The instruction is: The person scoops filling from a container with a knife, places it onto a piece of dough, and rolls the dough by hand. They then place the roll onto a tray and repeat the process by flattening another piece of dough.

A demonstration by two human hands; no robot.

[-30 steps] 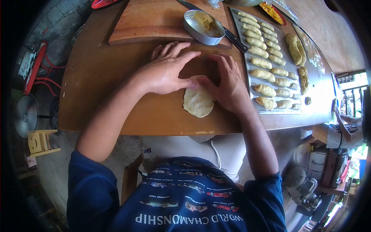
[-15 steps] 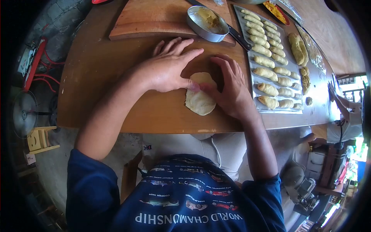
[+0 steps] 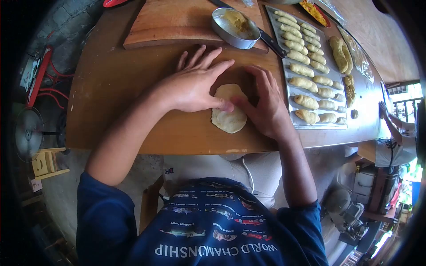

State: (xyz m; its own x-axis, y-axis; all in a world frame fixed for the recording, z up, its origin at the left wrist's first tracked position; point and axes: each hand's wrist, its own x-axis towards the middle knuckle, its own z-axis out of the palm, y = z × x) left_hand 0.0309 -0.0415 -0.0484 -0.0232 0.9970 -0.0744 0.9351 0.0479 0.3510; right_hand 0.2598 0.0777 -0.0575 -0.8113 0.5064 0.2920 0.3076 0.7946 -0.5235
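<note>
On the brown wooden table [image 3: 120,115] lies a flat oval piece of dough [image 3: 229,122], pale and slightly ragged at its edges. My left hand [image 3: 191,91] reaches over from the left with its fingers spread, its thumb pressing on the dough's middle. From the right side, my right hand [image 3: 268,106] rests with curved fingers apart, and its thumb also touches the dough near the other thumb. Neither hand grips the dough. Beyond my fingers stands a round metal tin [image 3: 242,43] with a yellowish brown filling in it.
A metal tray [image 3: 319,127] to the right carries several rolled dough pieces [image 3: 306,102]. A black-handled knife [image 3: 272,43] lies beside the tin by a wooden board [image 3: 173,24]. Farther right are longer dough pieces [image 3: 340,55] and another person's arm [image 3: 392,124].
My left thumb has shifted slightly down and right across the dough. Both hands otherwise stay about the same; the view has moved a little.
</note>
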